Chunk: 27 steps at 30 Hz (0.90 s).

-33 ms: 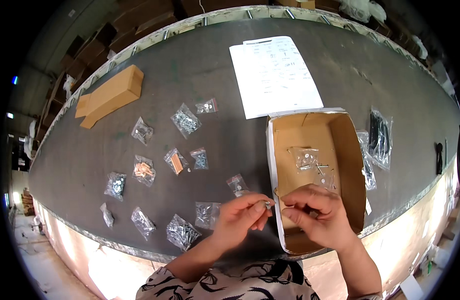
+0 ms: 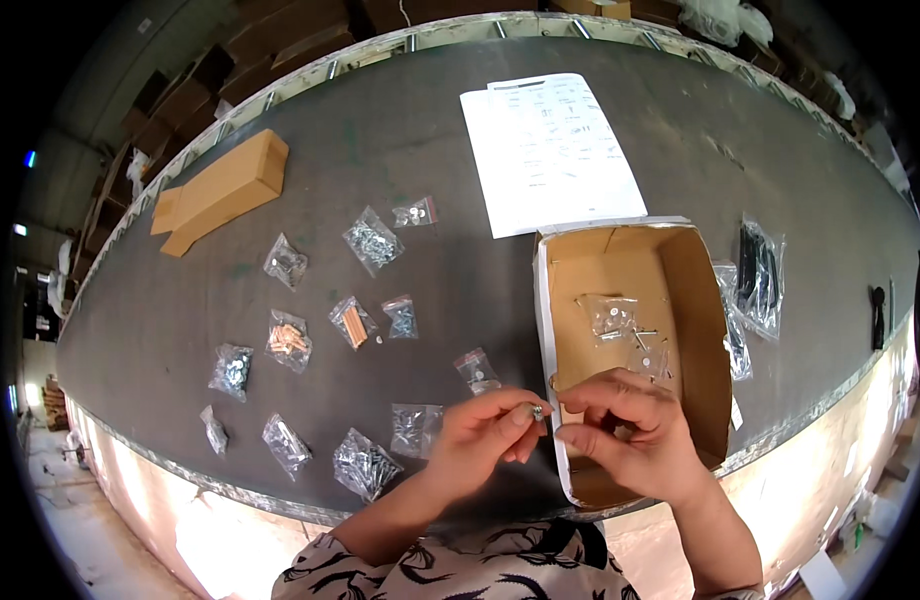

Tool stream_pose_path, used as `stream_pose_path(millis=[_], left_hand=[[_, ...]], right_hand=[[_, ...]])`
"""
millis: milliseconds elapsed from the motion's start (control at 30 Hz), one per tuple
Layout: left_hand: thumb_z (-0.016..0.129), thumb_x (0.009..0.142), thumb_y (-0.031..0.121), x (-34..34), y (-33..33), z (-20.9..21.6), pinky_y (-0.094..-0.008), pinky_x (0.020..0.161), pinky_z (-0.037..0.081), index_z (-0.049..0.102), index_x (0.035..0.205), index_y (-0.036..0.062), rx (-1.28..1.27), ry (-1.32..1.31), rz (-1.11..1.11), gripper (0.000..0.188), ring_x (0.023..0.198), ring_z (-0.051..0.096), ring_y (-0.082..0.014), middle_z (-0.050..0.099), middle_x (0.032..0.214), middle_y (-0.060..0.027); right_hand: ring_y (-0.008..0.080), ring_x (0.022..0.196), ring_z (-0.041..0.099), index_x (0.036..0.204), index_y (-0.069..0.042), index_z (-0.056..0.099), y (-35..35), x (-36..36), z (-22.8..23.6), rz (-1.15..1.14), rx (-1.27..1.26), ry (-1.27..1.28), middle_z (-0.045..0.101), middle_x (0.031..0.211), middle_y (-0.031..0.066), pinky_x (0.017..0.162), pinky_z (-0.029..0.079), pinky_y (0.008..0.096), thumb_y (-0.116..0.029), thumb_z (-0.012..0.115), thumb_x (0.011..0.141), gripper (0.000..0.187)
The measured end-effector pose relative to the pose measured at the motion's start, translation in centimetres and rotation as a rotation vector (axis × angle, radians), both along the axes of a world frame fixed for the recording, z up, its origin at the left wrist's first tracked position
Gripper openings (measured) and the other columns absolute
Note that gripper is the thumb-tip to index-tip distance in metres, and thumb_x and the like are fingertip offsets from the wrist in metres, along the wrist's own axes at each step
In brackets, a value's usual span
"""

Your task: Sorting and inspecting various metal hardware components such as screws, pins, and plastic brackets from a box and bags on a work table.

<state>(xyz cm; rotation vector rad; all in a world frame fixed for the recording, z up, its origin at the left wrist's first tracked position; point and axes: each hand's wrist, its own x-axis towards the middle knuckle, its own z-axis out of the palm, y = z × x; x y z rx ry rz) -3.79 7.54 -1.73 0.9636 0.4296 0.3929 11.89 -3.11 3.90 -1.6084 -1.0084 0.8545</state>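
My left hand pinches a small silvery metal fitting between thumb and forefinger, just left of the cardboard box. My right hand hovers over the near part of that box, close to the left fingertips. Its thumb and forefinger are apart, with nothing visible between them; the other fingers curl in. Inside the box lie a clear bag of small parts, a few loose screws and another clear bag. A small bag with a red-edged top lies beyond my left hand.
Several clear bags of hardware spread over the dark table, among them wooden dowels and a bag of screws. Printed sheets lie behind the box. A folded carton is far left; bagged black parts lie right.
My right hand has shifted slightly left, toward the fitting, and its thumb and forefinger sit nearer my left fingertips. The left hand keeps its pinch almost unmoved.
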Motion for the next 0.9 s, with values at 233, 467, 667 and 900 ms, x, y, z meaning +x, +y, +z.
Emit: stream_pose_path(millis=[233,467,667,900], left_hand=[[0.046,0.096,0.017,-0.2,-0.9,-0.2,-0.0205,0.051,0.035,0.055,0.103,-0.0015,-0.304,-0.129,-0.071,0.022,0.06,0.047,-0.0098,0.053,0.078,-0.0052],[0.042,0.096,0.008,-0.6,-0.8,-1.9,-0.0253,0.055,0.04,0.054,0.114,-0.0021,-0.349,-0.28,-0.166,0.024,0.064,0.05,-0.0129,0.059,0.093,-0.0103],[0.043,0.096,0.009,-0.5,-0.8,-1.6,-0.0238,0.054,0.04,0.056,0.111,-0.0023,-0.274,-0.2,-0.173,0.023,0.063,0.049,-0.012,0.059,0.09,-0.0097],[0.043,0.097,0.02,-0.8,-0.7,-1.3,-0.0197,0.054,0.035,0.057,0.094,0.0006,-0.145,-0.11,-0.156,0.024,0.06,0.044,-0.0059,0.049,0.068,0.0004]], right_hand=[[0.0062,0.062,0.051,0.097,-0.003,0.067,0.3,-1.4,0.6,0.043,0.037,-0.145,0.057,0.086,0.0025,0.051,0.042,0.0198,0.002,0.077,0.065,0.034],[0.0076,0.062,0.053,0.094,-0.002,0.068,0.3,-2.0,0.4,0.016,0.115,-0.228,0.057,0.085,0.0041,0.051,0.044,0.0191,0.001,0.077,0.065,0.031],[0.0087,0.061,0.054,0.094,-0.001,0.068,0.2,-2.2,0.7,0.025,0.118,-0.328,0.057,0.083,0.0051,0.052,0.045,0.02,0.0,0.077,0.066,0.029],[0.0173,0.066,0.061,0.092,-0.002,0.068,0.4,-2.4,0.3,0.037,0.1,-0.363,0.059,0.083,0.0079,0.055,0.048,0.0252,-0.005,0.075,0.068,0.025]])
